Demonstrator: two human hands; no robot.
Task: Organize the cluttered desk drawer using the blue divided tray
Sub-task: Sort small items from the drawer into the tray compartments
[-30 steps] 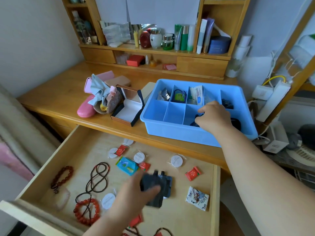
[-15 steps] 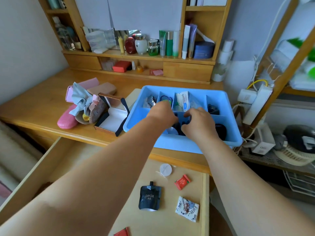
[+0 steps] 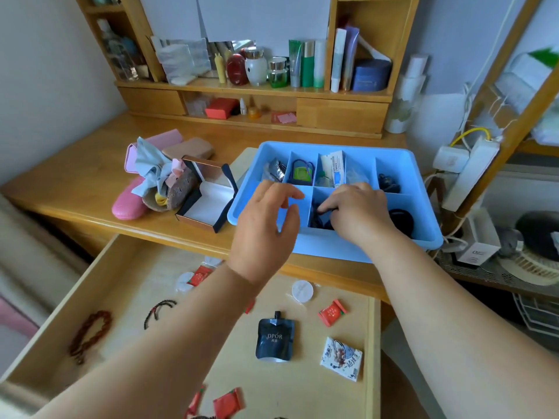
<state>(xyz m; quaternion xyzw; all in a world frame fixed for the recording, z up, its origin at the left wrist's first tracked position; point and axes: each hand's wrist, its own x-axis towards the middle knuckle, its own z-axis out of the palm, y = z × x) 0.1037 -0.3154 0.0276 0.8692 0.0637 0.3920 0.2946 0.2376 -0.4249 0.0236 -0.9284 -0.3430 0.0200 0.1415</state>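
Both my hands over the blue plastic divided tray (image 3: 423,189) on the wooden surface (image 3: 75,176).
My left hand (image 3: 266,225) hovers loose and empty; my right hand (image 3: 357,210) pinches dark items (image 3: 320,219) in a front compartment.

Head-worn camera looks forward and down, close over desk (image 3: 75,176).

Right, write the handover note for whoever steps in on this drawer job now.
Left hand: open, empty, above the blue divided tray.
Right hand: fingers curled down in a front tray compartment on dark items; the grip itself is hidden.
Done: several tray compartments, back and front, hold small things.
Left in the open drawer: black DPOR pouch, red packets, round white pads, patterned sachet, bead bracelets.
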